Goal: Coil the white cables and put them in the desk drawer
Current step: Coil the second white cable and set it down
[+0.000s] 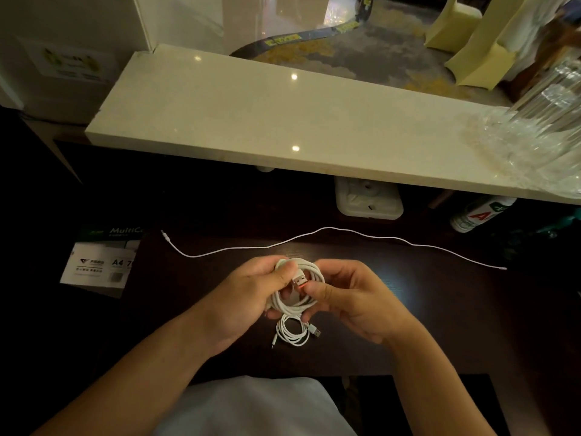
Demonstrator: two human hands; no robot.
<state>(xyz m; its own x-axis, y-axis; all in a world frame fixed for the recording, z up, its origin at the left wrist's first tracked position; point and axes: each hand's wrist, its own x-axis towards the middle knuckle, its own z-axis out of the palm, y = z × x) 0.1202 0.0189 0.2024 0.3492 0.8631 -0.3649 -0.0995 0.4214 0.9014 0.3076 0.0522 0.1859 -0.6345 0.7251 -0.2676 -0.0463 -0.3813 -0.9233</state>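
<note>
A thick white cable coil (pixel 303 289) hangs between both hands above the dark desk (pixel 424 325). My left hand (pixel 251 297) grips the coil's left side with fingers curled round it. My right hand (pixel 349 297) pinches the coil's right side beside its USB plug (pixel 298 281), which has an orange insert. Just below the hands a smaller coiled white cable (pixel 294 334) lies on the desk. Farther back a thin white cable (pixel 330 239) lies stretched out across the desk from left to right. No drawer is visible.
A cream stone counter (pixel 251 121) overhangs the back of the desk. Under it sit a white socket block (pixel 367 199) and a bottle (pixel 478 214) at the right. A pack of A4 paper (pixel 100 262) lies left. Crumpled clear plastic (pixel 540 136) covers the counter's right end.
</note>
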